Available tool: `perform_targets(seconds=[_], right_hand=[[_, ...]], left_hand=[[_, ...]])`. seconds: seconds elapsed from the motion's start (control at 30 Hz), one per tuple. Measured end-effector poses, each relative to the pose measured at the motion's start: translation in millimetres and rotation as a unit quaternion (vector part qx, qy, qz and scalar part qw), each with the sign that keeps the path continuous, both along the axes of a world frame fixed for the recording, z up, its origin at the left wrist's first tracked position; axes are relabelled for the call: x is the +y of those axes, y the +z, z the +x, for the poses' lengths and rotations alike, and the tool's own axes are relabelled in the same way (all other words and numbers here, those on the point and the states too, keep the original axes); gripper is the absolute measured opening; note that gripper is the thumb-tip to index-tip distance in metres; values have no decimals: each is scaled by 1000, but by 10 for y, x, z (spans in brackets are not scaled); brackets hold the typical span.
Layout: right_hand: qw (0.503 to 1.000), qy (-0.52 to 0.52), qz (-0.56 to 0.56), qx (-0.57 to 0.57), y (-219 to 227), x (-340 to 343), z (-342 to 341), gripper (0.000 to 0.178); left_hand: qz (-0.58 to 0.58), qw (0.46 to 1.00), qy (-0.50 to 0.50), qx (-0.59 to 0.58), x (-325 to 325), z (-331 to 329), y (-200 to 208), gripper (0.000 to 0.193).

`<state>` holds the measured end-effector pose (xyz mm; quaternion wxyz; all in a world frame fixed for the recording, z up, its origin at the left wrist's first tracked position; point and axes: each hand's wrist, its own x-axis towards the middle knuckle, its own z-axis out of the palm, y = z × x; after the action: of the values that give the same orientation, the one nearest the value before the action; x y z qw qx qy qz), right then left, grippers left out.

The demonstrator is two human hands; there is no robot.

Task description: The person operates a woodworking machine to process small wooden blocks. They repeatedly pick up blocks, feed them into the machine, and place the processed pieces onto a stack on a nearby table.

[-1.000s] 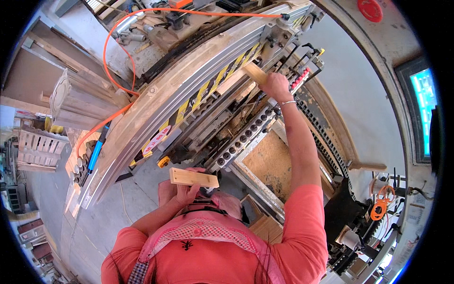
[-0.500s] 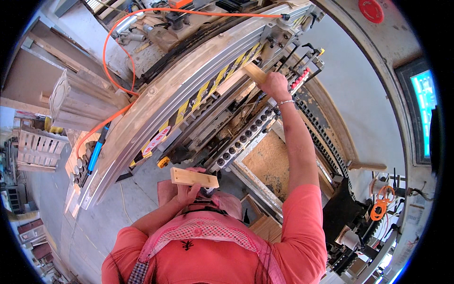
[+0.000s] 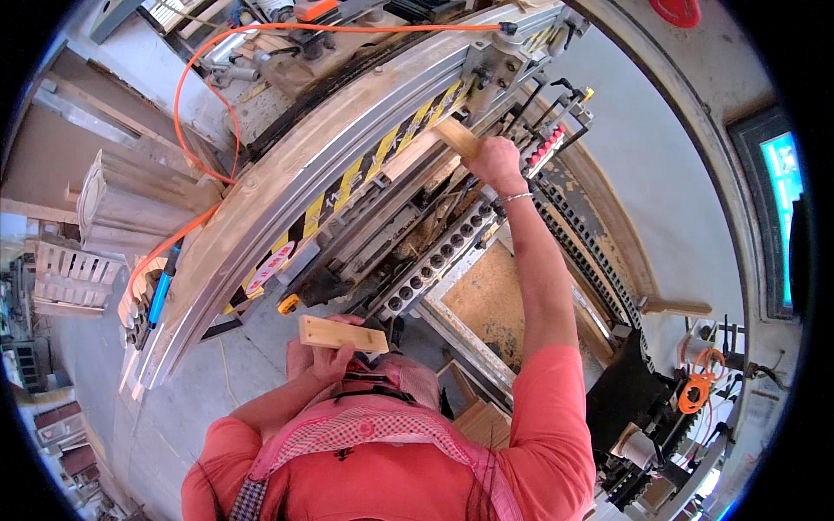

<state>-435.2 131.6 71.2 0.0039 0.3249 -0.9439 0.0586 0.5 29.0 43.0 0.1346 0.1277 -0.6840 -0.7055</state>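
Observation:
My right arm reaches far forward over the machine. That right hand (image 3: 497,163) is closed on the near end of a short wooden block (image 3: 456,137), whose other end meets the machine beside the striped beam. Close to my body, my left hand (image 3: 332,363) grips a second wooden block (image 3: 344,334) from beneath and behind, with fingers partly hidden by the wood. This left block is pale and flat-sided, with a small dark mark near one end. A long beam with yellow and black striped tape (image 3: 356,181) runs diagonally past both hands.
A row of black round parts (image 3: 447,249) lies below my right arm. An orange hose (image 3: 187,104) loops over the beam's far side. A lit screen (image 3: 782,195) and a red button (image 3: 676,10) are at the right. A sawdust-covered panel (image 3: 485,291) lies beside my forearm.
The whole view has shifted slightly, so most things sit a little further left. Both hands keep their blocks, with little visible movement against the machine.

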Motion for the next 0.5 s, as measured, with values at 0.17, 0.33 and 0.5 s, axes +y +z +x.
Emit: perform_targets(seconds=[0.17, 0.33, 0.5], right_hand=[[1000, 4, -15, 12, -21, -18, 9, 29], [1000, -10, -10, 5, -52, -34, -26, 29], [1000, 3, -19, 2, 1, -1, 12, 35]], left_hand=[[-1, 999, 29, -37, 45, -8, 14, 48], [5, 999, 21, -25, 31, -12, -13, 47], [0, 1000, 11, -7, 23, 1, -69, 40]])
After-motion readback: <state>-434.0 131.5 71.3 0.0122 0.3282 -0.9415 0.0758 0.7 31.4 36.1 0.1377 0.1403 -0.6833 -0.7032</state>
